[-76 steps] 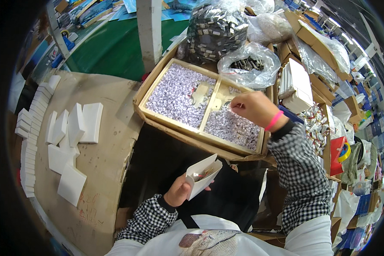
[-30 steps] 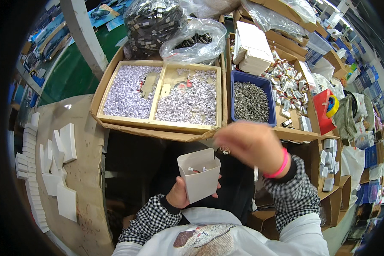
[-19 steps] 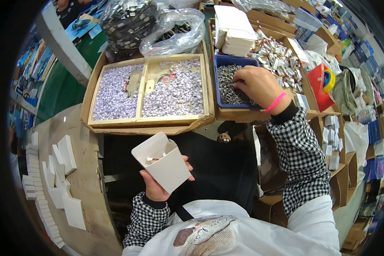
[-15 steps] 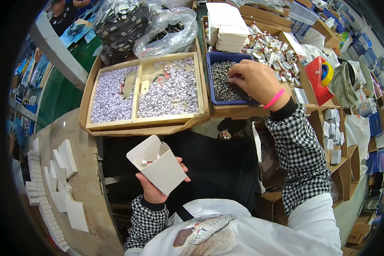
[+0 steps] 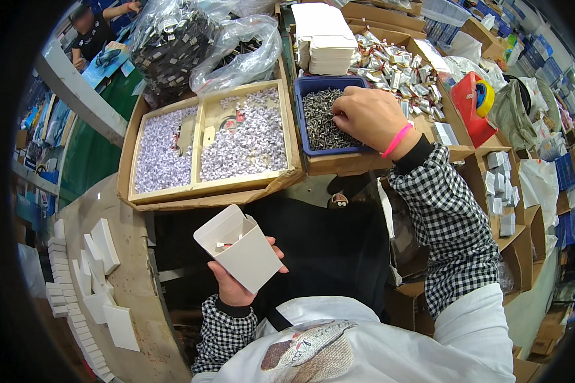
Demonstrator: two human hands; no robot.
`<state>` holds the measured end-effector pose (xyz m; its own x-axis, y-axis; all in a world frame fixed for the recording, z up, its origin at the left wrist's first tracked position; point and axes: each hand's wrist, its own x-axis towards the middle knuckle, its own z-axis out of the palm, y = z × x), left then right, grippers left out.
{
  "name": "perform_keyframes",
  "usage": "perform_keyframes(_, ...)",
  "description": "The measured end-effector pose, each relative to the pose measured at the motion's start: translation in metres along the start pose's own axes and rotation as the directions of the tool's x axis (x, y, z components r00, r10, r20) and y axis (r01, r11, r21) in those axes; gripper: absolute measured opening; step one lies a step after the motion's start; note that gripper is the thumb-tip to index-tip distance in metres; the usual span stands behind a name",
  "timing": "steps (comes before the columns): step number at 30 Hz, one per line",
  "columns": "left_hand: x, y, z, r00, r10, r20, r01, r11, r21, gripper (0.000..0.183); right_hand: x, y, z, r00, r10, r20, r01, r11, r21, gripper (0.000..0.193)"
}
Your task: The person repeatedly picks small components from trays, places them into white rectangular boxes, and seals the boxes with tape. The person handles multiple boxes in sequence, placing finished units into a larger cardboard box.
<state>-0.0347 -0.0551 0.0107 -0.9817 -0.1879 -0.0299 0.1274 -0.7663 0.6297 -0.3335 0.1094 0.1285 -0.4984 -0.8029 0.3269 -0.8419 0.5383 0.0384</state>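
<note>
Head view: left hand [image 5: 234, 292] grasps a white box [image 5: 252, 260], near centre, tilted, flap up, small contents [image 5: 225, 245] visible inside. Right hand [image 5: 372, 118] reaches into the blue bin [image 5: 338, 152], farther right, fingertips drawn together at small metallic parts [image 5: 321, 118]; cannot tell whether any is pinched. Divided wooden tray [image 5: 289, 134] just left of bin.

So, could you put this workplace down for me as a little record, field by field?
Left hand: holding a white carton, open at top
Right hand: at small metal parts in a blue bin
Wooden tray: divided in two, small white pieces on both sides
Left table: white boxes, some in a row
Behind tray: clear bag of black parts
</note>
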Motion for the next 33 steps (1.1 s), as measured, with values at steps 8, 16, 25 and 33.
perform_keyframes(8,-0.004,0.006,-0.003,1.0,-0.009,-0.018,0.009,1.0,0.027,0.103,-0.002,-0.005,-0.014,0.99,0.117,-0.079,-0.099,0.974,0.205,0.015)
perform_keyframes(16,0.003,-0.004,0.013,0.982,-0.186,0.033,0.182,0.979,0.089,0.106,-0.046,-0.093,-0.04,0.987,-0.16,-0.018,0.117,0.639,0.76,0.01)
perform_keyframes(25,0.005,-0.018,0.028,0.95,-0.275,0.148,0.255,0.957,0.142,0.1,-0.081,-0.122,-0.023,0.995,-0.102,0.013,0.054,0.63,0.774,0.015)
perform_keyframes(33,-0.005,-0.045,-0.004,0.92,-0.366,0.139,0.36,0.93,0.072,0.093,-0.143,-0.143,0.016,0.904,0.287,0.317,-0.275,-0.176,0.945,0.03)
